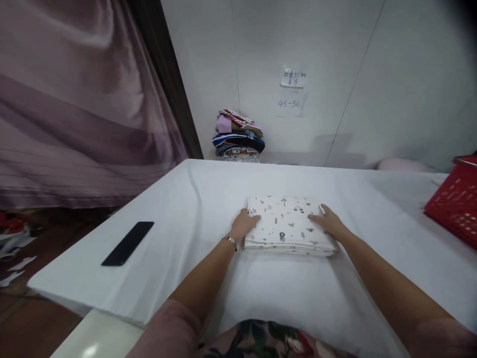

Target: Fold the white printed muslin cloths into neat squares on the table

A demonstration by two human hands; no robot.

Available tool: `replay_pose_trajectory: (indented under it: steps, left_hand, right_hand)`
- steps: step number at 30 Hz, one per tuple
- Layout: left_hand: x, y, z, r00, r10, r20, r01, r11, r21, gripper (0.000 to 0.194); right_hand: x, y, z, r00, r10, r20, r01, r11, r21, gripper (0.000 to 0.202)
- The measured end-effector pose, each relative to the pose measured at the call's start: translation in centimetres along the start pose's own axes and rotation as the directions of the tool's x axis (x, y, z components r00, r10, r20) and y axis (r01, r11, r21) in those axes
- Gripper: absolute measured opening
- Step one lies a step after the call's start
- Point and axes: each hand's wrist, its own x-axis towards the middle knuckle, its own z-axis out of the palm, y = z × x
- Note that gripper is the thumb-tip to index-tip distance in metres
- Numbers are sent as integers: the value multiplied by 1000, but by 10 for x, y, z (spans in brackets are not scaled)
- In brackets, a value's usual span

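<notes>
A folded white cloth [285, 223] with small dark prints lies flat on the white-covered table [223, 184], its layered edge facing me. My left hand [244, 223] grips its left side, thumb on top and the other fingers at the edge, partly hidden. On the right side my right hand [328, 221] holds the cloth the same way, its thumb on the upper surface and its index finger reaching past the far right corner. A bracelet circles my left wrist.
A black flat slab [127, 243] like a phone lies on the table's left part. A red basket [456, 199] stands at the right edge. Folded fabrics [239, 136] are stacked beyond the far edge, by the wall. A pink curtain [82, 99] hangs at left.
</notes>
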Motion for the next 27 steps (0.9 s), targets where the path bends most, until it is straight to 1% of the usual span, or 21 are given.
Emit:
replay_pose_trajectory:
  steps: [3, 5, 8, 9, 11, 13, 14, 16, 18, 20, 23, 25, 27]
  left_hand:
    - [-8, 4, 2, 997, 50, -56, -46, 996, 72, 58]
    - [-13, 5, 5, 994, 81, -79, -82, 997, -7, 60]
    - [-7, 6, 7, 996, 84, -42, -91, 977, -194, 63]
    - [-1, 7, 6, 994, 92, -50, -101, 968, -228, 66]
    - [17, 11, 2, 985, 126, -118, -151, 960, -237, 73]
    - [40, 18, -3, 973, 146, -180, -187, 953, -237, 81]
    - [50, 21, -5, 975, 129, -182, -171, 956, -239, 83]
    - [66, 27, -8, 989, 53, -137, -85, 967, -240, 84]
    - [72, 29, -8, 996, -4, -94, -18, 973, -231, 83]
    - [68, 24, -8, 997, 4, -78, -21, 977, -213, 84]
    - [52, 14, -8, 997, 56, -49, -64, 980, -186, 89]
    - [41, 9, -9, 997, 77, -31, -81, 981, -173, 89]
    - [32, 9, -9, 995, 97, -35, -102, 979, -175, 87]
  right_hand:
    - [-3, 4, -1, 999, 0, 51, -1, 1000, 29, 90]
    - [-5, 5, 0, 999, -26, 48, 24, 998, 55, 88]
    - [-4, 3, 0, 991, -120, -54, 125, 987, 101, 82]
    - [-1, 1, 0, 987, -140, -84, 150, 981, 120, 81]
    - [10, -5, 1, 982, -150, -117, 168, 971, 171, 81]
    - [24, -14, 4, 985, -114, -128, 139, 967, 213, 84]
    - [31, -18, 5, 989, -81, -122, 105, 973, 205, 86]
    - [42, -24, 6, 996, -4, -87, 14, 993, 115, 87]
    - [45, -26, 6, 998, 36, -41, -36, 999, -1, 85]
    - [41, -22, 3, 999, 39, -6, -40, 997, -63, 82]
    - [23, -9, -3, 998, 55, 14, -53, 995, -82, 84]
    - [9, -3, -7, 997, 67, 35, -65, 997, -49, 86]
    - [-4, -1, -10, 994, 77, 81, -80, 996, 44, 86]
